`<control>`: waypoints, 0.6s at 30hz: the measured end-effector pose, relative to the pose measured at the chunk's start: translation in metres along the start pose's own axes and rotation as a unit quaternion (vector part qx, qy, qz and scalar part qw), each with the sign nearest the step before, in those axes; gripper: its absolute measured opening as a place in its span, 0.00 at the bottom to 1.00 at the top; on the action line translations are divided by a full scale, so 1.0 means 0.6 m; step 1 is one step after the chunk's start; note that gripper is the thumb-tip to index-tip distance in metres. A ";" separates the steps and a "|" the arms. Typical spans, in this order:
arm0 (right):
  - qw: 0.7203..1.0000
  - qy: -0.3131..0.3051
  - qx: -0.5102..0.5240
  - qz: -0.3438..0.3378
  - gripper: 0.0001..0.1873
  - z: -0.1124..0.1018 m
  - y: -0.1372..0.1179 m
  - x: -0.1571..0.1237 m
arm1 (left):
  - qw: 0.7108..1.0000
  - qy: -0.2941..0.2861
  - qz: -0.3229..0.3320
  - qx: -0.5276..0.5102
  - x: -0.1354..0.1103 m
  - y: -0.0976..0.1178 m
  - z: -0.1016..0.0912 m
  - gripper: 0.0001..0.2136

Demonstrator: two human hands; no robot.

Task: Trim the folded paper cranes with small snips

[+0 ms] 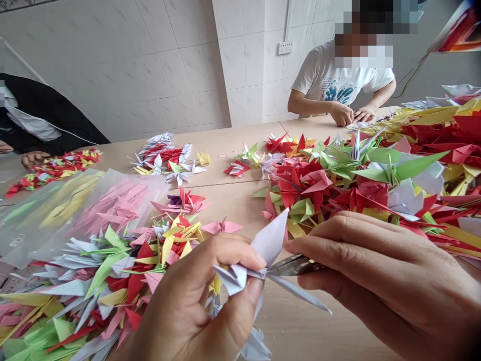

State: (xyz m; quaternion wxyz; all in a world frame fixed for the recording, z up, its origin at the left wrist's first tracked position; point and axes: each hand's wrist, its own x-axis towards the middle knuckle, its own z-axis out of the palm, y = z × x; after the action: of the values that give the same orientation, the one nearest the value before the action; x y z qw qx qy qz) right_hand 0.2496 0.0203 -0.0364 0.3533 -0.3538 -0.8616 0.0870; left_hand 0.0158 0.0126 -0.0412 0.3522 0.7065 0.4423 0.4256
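Between the thumb and forefinger of my left hand (210, 296) is a pale lilac-white origami crane (271, 238), one wing pointing up and a long thin point sticking out to the lower right. My right hand (379, 271) is closed on a dark metal pointed tool, which looks like tweezers or small pliers (295, 265). The tool's tip touches the crane near its middle. My right fingers hide most of the tool's handle. Below my left hand, more white folded paper (255, 346) lies partly covered.
Heaps of coloured paper cranes lie at the left (112, 281) and right (338, 180) of the table (221, 195). Clear plastic bags (108, 200) hold pink and yellow ones. Across the table sits a person in a white T-shirt (338, 75); another in a dark jacket (52, 115) is at the far left.
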 end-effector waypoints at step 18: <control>0.855 0.061 0.427 0.289 0.10 0.024 0.024 0.046 | 0.973 -0.130 -0.148 -0.122 -0.005 -0.021 -0.006 0.05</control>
State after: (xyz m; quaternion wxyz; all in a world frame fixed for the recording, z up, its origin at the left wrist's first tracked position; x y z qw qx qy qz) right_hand 0.2340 0.0507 -0.0378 0.4803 -0.4062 -0.5753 0.5229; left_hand 0.0078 0.0149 -0.0515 0.5492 0.6342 0.4372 0.3242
